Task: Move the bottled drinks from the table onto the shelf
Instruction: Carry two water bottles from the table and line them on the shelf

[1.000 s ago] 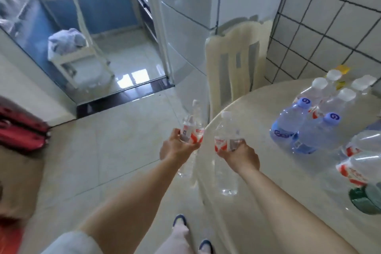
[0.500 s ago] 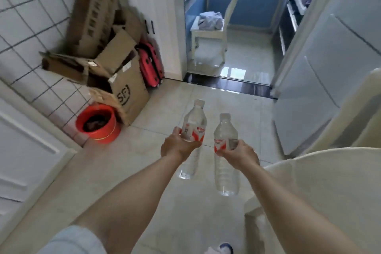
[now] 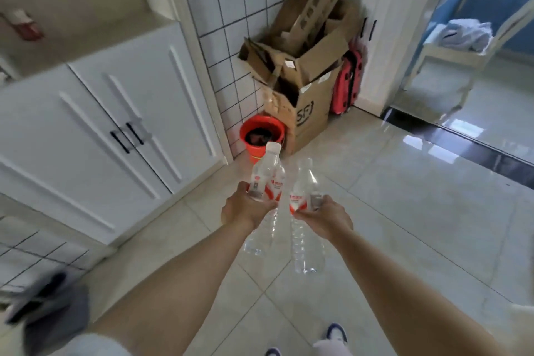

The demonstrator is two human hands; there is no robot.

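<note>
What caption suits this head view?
Left hand and right hand each grip a water bottle above tiled floor, facing white cabinet doors.

Pale glossy floor tiles [image 3: 404,211] cover the room and mirror bright daylight near a dark threshold strip [image 3: 462,139]. On the left stand white panelled cabinet doors [image 3: 95,124] with slim black handles [image 3: 127,136]. Beside them a wall of white square tiles with dark grout [image 3: 231,9] runs to a corner, where brown cardboard boxes [image 3: 303,66] are piled above a round red plastic bucket [image 3: 261,136]. A red suitcase [image 3: 348,81] leans against a white ribbed panel [image 3: 390,23].
</note>
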